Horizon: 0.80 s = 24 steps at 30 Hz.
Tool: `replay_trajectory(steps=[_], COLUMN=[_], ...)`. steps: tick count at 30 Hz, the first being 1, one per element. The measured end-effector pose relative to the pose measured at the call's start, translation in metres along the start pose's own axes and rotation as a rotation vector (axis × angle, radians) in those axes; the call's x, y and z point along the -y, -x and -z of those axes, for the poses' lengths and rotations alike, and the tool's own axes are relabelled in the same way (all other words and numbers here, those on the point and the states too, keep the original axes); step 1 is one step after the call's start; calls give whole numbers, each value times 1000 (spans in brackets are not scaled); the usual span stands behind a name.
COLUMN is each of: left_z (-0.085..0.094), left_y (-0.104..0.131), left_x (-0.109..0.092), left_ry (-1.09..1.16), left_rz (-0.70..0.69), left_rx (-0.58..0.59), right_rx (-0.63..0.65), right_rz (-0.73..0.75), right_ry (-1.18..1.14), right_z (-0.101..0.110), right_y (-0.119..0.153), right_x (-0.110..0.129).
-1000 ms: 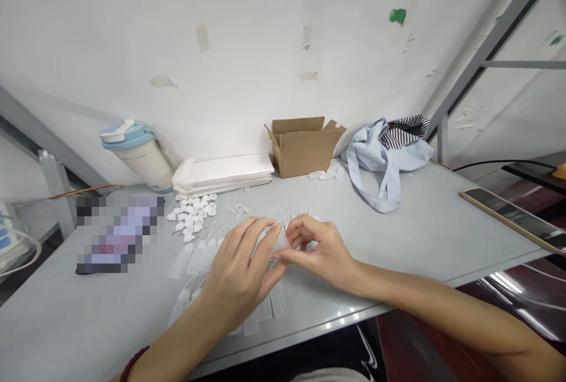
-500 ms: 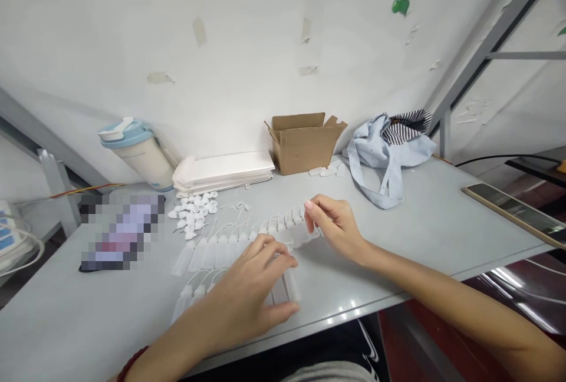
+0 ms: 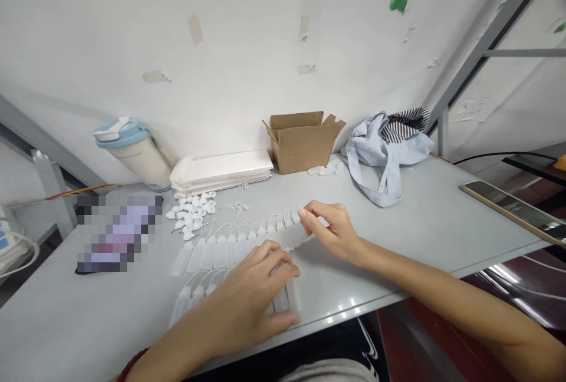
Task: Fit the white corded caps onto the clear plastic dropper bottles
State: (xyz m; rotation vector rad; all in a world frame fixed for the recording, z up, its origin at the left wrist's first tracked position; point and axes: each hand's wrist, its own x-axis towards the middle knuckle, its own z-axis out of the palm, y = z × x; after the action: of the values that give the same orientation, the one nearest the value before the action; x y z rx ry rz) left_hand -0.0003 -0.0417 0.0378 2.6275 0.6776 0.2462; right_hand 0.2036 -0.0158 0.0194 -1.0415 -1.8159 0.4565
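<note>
Translucent white pouches with capped tops and thin loops lie in two rows; the back row (image 3: 223, 252) runs toward my right hand, the front row (image 3: 179, 305) passes under my left hand. My right hand (image 3: 329, 229) has thumb and index finger together at the right end of the back row, on a small white piece there. Spread over the front row is my left hand (image 3: 260, 290), its fingers apart and curved, with nothing seen in it. A pile of small white caps (image 3: 190, 212) sits behind the back row's left end.
Along the wall stand a blue-lidded cup (image 3: 137, 155), a stack of white envelopes (image 3: 221, 171), an open cardboard box (image 3: 303, 143) and a light blue cloth bag (image 3: 375, 152). A phone (image 3: 517, 208) lies at right, a blurred item (image 3: 124, 237) at left.
My right hand has shifted slightly left and down along the back row, its thumb and index finger closer together. My left hand has barely moved.
</note>
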Motion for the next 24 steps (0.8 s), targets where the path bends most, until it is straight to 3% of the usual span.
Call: replay_trajectory(steps=[13, 24], left_z=[-3, -8], left_y=[4, 0], left_x=[-4, 0], left_ry=[-11, -185], left_rz=[-57, -40], left_rx=[-41, -53], right_rx=[16, 20], right_rz=[17, 50], right_ry=[51, 46], right_z=[-1, -1], right_y=[-1, -1], right_x=[-2, -1])
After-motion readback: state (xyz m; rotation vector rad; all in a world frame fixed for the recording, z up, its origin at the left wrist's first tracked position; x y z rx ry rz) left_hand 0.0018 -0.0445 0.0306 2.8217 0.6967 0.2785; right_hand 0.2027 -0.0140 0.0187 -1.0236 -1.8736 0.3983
